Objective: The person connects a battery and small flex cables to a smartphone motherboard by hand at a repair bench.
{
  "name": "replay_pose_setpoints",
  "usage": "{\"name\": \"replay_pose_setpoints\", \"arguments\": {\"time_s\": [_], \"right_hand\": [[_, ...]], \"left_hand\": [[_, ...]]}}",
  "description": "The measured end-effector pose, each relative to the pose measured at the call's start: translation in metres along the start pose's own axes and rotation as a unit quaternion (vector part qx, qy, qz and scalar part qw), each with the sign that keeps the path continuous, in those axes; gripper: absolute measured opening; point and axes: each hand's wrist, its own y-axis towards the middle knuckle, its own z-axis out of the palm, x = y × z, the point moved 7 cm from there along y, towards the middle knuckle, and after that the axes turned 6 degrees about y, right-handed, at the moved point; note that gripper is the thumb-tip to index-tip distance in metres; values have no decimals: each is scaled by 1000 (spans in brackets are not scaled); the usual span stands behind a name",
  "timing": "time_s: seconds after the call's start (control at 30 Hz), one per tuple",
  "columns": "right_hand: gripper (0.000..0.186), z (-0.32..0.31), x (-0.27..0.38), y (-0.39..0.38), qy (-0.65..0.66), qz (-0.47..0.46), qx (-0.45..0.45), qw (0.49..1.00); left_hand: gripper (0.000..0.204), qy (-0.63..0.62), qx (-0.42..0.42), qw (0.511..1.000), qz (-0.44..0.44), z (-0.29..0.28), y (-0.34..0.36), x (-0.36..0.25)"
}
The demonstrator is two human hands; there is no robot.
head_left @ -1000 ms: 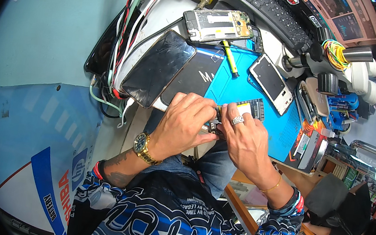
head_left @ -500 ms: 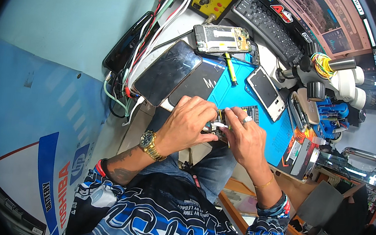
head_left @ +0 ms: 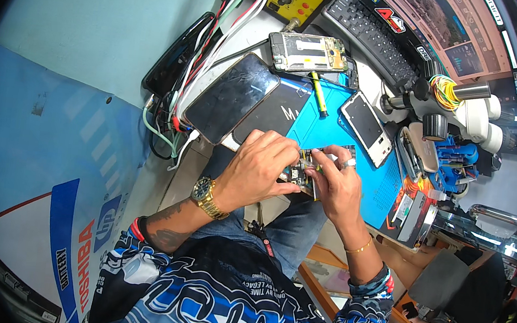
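An opened phone with its circuit board and small parts bare lies between my two hands, at the near edge of the blue mat. My left hand is closed on its left side, with the thumb along the near edge. Over the right part of the phone, my right hand has thumb and index finger pinched together. A small pale piece shows at those fingertips, too small to name. Much of the phone is hidden under my fingers.
Beyond my hands lie a dark phone, another opened phone, a yellow-green tool and a phone frame on the blue mat. A microscope stands at the right, a keyboard behind. Cables run along the left.
My right hand has turned and drawn slightly back, its fingertips shifting over the phone and baring more of the board. The left hand keeps its hold.
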Motion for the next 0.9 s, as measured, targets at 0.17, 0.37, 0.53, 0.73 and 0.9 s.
{"name": "replay_pose_setpoints", "arguments": {"time_s": [0.17,0.37,0.53,0.73,0.9], "right_hand": [[40,0,2,2,-11,3,9,1000],[37,0,5,5,-25,14,27,999],[36,-1,12,6,-64,-23,42,997],[35,-5,24,20,-105,-64,75,990],[32,-9,17,20,-69,-38,80,994]], "left_hand": [[52,2,-1,1000,0,1,0,0],[51,2,-2,1000,-2,0,0,0],[52,3,-1,1000,0,0,0,0],[57,0,-4,1000,-1,1,-1,1],[60,12,0,1000,5,2,-2,1]]}}
